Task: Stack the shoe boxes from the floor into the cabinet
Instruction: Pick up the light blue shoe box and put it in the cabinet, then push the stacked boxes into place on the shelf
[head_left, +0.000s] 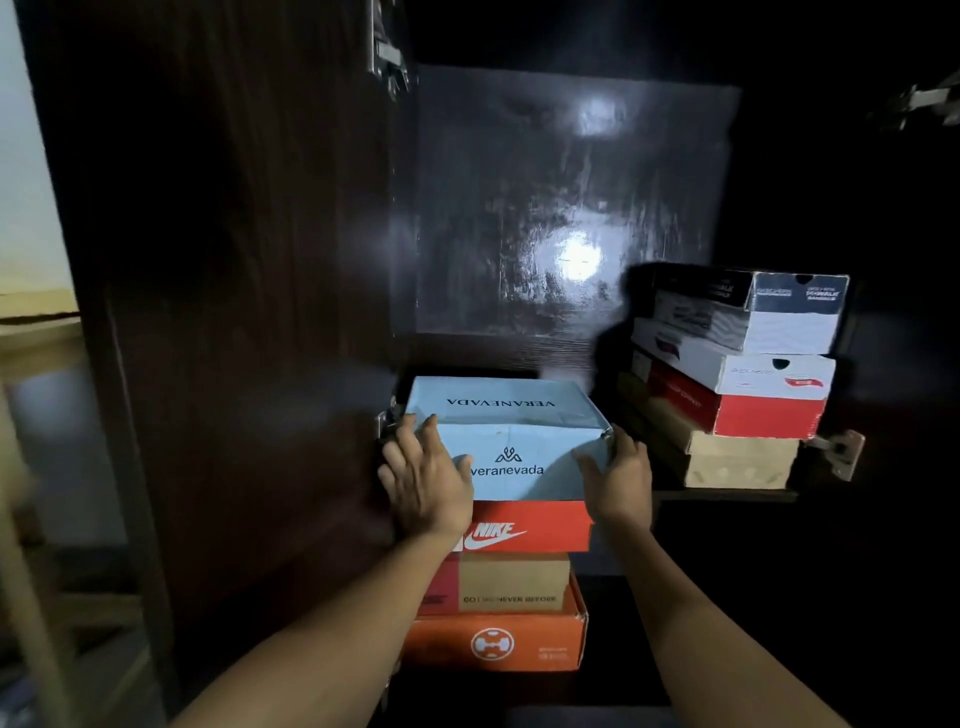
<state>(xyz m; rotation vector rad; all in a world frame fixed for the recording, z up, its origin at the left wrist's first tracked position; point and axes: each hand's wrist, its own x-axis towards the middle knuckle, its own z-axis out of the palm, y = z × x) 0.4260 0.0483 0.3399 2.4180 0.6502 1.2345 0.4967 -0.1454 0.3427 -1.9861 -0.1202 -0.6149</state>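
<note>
Left hand: the left hand (423, 480) lies flat with fingers spread against the front left corner of the pale blue cardboard shoe box printed "veranevada" (511, 434), palm pressed on its end face, fingertips reaching the lid edge.
Right hand: the right hand (618, 475) cups the front right corner of the same box, thumb on the end face, fingers around the side; the two hands hold the box between them.
Blue box: it sits on top of the left stack inside the cabinet, lid on, its end face toward the camera.
Left stack: four boxes counted, top to bottom: the pale blue one, a red box with a white Nike logo (530, 527), a tan and red box reading "never before" (511, 584), and an orange box with a round white emblem (493, 644).
Right stack: four boxes counted, slightly fanned, on a shelf well to the right: a dark navy and white box (753, 312), a white box (748, 371), a red box (743, 410), and a plain brown cardboard box (737, 460) at the bottom.
Cabinet: dark brown glossy wood; the back panel (571, 208) reflects a bright light spot; the left door (218, 270) stands open, with metal hinges (387, 54) at its top edge.
Room: dim; a pale wall (26, 156) and light wooden furniture (36, 467) show at far left, blurred.
</note>
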